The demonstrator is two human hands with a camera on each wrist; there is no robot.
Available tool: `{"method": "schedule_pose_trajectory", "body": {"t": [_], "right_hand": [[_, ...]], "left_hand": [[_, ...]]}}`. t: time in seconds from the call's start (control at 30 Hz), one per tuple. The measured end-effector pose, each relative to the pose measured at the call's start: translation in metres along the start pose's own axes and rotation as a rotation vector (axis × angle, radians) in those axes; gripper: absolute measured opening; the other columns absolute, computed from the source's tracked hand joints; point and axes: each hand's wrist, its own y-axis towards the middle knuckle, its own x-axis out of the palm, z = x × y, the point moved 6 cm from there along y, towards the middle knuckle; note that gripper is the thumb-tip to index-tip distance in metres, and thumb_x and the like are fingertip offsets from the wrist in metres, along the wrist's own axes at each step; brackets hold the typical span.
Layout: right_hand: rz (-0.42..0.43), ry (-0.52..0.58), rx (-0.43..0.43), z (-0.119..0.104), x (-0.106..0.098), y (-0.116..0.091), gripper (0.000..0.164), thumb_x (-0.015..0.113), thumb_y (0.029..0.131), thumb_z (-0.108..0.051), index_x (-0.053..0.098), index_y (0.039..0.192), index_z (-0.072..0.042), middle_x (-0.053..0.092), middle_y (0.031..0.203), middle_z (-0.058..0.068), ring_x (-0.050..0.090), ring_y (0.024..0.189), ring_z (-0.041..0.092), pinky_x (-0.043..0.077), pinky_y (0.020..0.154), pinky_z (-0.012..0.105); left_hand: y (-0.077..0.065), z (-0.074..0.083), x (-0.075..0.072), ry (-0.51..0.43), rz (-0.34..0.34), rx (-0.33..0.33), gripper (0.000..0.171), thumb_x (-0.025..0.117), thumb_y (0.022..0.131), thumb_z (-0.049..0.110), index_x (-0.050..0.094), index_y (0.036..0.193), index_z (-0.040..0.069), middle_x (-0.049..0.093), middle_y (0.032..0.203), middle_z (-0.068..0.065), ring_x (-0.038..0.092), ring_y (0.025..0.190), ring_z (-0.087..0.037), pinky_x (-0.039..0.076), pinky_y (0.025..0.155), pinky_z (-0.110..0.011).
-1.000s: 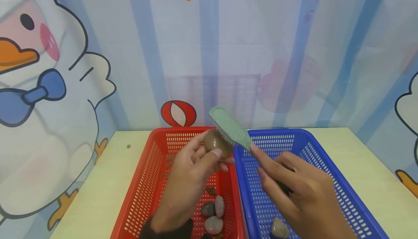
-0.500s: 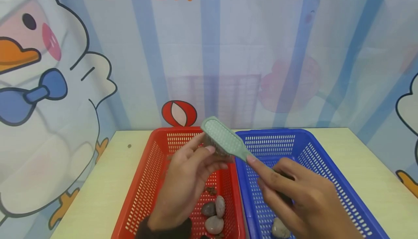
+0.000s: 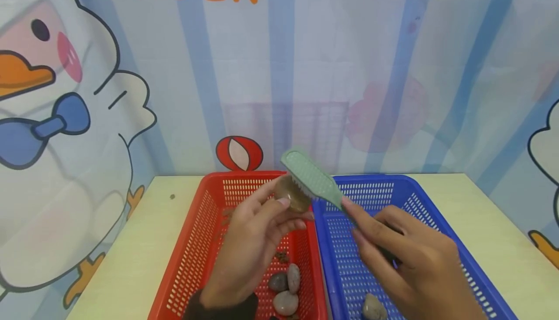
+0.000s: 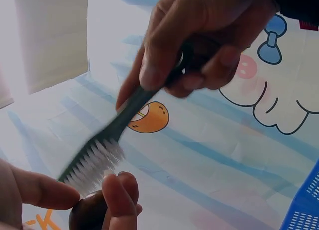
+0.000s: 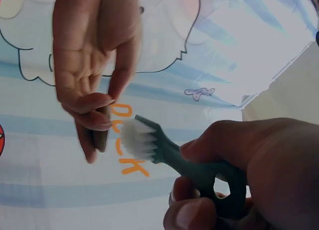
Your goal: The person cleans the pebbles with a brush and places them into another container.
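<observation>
Head view, mid-frame: left hand (image 3: 251, 232) pinches smooth brown rounded stone (image 3: 298, 202) at its fingertips (image 3: 284, 202), while right hand (image 3: 406, 252) at lower right grips pale-green plastic brush (image 3: 311, 173), white bristles (image 3: 301, 187) facing stone's upper right.

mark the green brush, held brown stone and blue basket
Green brush (image 3: 312, 174): head view, back of its bristle head
Held brown stone (image 3: 298, 200): head view, front face
Blue basket (image 3: 371, 193): head view, far wall
</observation>
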Motion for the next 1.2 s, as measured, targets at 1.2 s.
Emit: {"method": "schedule_pose_trajectory", "body": {"t": [1.2], "right_hand": [[-0.155,0.102,0.122,0.004,0.003,-0.004,0.033,0.073,0.093,-0.012,0.064,0.124,-0.016,0.055,0.090,-0.014,0.052,0.071,0.002,0.049,0.057,0.021]], "left_hand": [[-0.003,0.006,-0.001,0.100,0.032,0.035,0.035,0.046,0.105,0.006,0.049,0.141,0.004,0.058,0.123,-0.025,0.062,0.103,-0.036,0.053,0.088,-0.038]]}}
